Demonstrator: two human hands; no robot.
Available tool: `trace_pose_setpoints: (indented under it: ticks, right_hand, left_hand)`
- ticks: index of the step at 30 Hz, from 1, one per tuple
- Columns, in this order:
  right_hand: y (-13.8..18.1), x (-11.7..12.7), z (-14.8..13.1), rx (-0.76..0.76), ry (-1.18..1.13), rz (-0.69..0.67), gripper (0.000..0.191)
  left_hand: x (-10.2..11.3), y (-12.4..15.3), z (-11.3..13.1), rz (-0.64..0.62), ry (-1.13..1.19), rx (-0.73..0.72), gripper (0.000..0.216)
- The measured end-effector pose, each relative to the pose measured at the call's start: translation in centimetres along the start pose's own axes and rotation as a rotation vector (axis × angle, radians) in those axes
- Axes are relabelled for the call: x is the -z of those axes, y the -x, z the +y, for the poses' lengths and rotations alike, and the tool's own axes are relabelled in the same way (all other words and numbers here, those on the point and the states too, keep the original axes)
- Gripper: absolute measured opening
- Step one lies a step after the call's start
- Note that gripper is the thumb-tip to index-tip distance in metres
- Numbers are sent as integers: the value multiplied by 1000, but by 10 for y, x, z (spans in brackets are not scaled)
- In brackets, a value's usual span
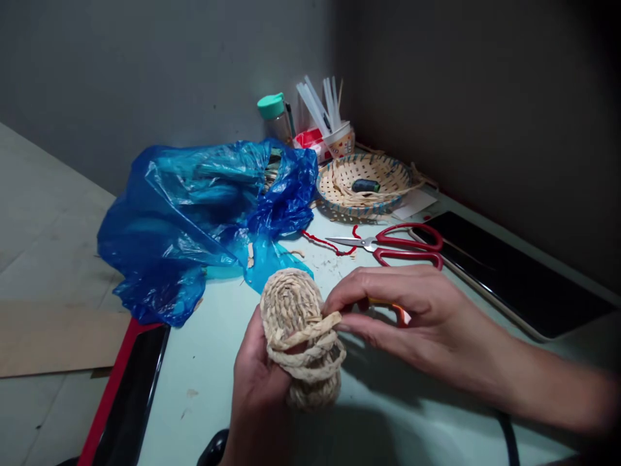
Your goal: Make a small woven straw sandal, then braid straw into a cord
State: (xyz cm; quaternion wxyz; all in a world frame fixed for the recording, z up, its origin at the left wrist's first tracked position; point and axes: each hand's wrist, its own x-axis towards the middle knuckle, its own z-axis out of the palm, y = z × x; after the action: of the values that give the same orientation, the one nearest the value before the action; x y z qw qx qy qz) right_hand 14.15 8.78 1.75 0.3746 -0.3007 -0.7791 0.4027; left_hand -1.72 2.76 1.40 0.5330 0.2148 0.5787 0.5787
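A small coiled basket of braided straw rope (297, 336) stands on edge above the pale table (204, 362). My left hand (257, 388) cups it from below and behind, fingers wrapped round its lower coils. My right hand (412, 310) reaches in from the right and pinches the loose outer braid at the basket's rim between thumb and fingertips. An orange-handled object (402, 313) lies partly hidden under my right hand.
Red-handled scissors (392, 246) lie behind my right hand, next to a red cord (324, 242). A crumpled blue plastic bag (204, 220) fills the left. A woven tray (363, 184), a cup of white sticks (337, 133) and a green-capped bottle (274, 116) stand at the back. A dark phone (509, 272) lies right.
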Motion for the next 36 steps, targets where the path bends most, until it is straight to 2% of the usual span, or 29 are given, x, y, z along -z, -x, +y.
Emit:
trace_pose_setpoints:
  ticks: [6,14,20,25,28,31,36]
  right_hand:
    - [1,-2,6,36,53,-72,10]
    - [-1,-3,9,30,88,-106,11]
    - [-2,-3,8,12,116,-117,12]
    - [1,-3,3,-37,191,-60,23]
    - [3,-5,1,-31,213,-92,21]
    - [5,-10,3,2,231,-127,16]
    - [8,-22,8,53,219,-45,11]
  left_hand:
    - [-6,-6,-6,86,-38,-1,58]
    - [-8,-11,-9,27,1,14,57]
    - [-7,-15,-12,-6,14,-1,43]
    - [2,-18,-14,-78,9,-33,37]
    - [7,-19,-15,-127,44,-44,27]
    - [9,-19,-16,-155,85,-38,29]
    - [6,-16,-16,-15,55,-67,39]
